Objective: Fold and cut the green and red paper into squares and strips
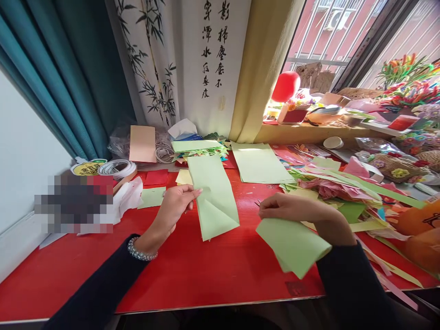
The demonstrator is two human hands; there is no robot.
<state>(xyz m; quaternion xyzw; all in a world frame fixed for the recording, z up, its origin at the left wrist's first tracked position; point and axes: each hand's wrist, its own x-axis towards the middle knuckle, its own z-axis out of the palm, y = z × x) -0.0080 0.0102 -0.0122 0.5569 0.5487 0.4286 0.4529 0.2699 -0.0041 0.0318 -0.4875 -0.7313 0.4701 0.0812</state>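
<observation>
My left hand (177,205) pinches the left edge of a long light green paper strip (216,197), which hangs slanted above the red table and has a diagonal crease near its lower end. My right hand (290,208) is closed over the top of another green paper piece (292,245), bent at its right side. Thin dark tips poke out at the fingers of my right hand; what they belong to is hidden. The two papers are apart. Behind them, a stack of pale green sheets (261,162) lies on the table.
Paper scraps and strips (343,183) are heaped at the right beside orange objects (422,229). A small green sheet (151,197), a red piece (156,177) and a white cable coil (117,168) lie at the left. The red table's (206,284) front edge runs below my hands.
</observation>
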